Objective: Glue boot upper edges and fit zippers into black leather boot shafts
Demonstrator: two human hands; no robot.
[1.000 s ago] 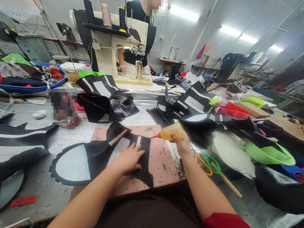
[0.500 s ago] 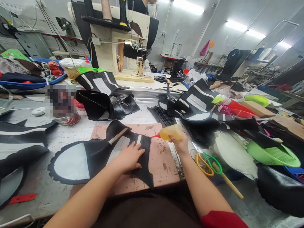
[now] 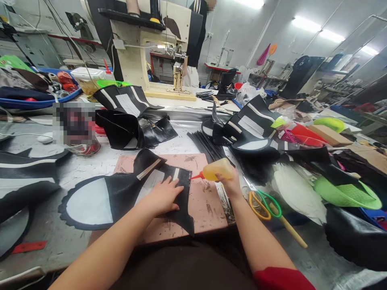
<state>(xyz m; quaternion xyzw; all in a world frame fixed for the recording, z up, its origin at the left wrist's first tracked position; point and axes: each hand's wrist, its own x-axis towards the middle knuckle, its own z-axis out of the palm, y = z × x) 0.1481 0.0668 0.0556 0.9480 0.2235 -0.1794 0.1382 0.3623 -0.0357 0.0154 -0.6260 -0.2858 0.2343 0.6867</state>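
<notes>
A black leather boot upper (image 3: 123, 201) lies flat, with a pale lining patch at its rounded left end and white strips across it. Beneath its right part is a pinkish board (image 3: 208, 209). My left hand (image 3: 165, 196) rests on the upper, fingers spread. Held in my right hand (image 3: 231, 183) is a squeeze bottle (image 3: 216, 170) of yellow liquid, tipped on its side. Its red nozzle points left and meets the right edge of the upper near the top corner. Whether liquid is coming out is too small to tell.
Scissors (image 3: 265, 204) with orange and green handles lie right of my right forearm, beside a wooden stick (image 3: 293, 231). More black boot uppers (image 3: 249, 121) lie behind and at left. A sewing machine (image 3: 130, 52) stands at the back, with a person behind it.
The nozzle has shifted slightly down along the upper's right edge. My left hand stays on the leather. The person behind the machine has moved right.
</notes>
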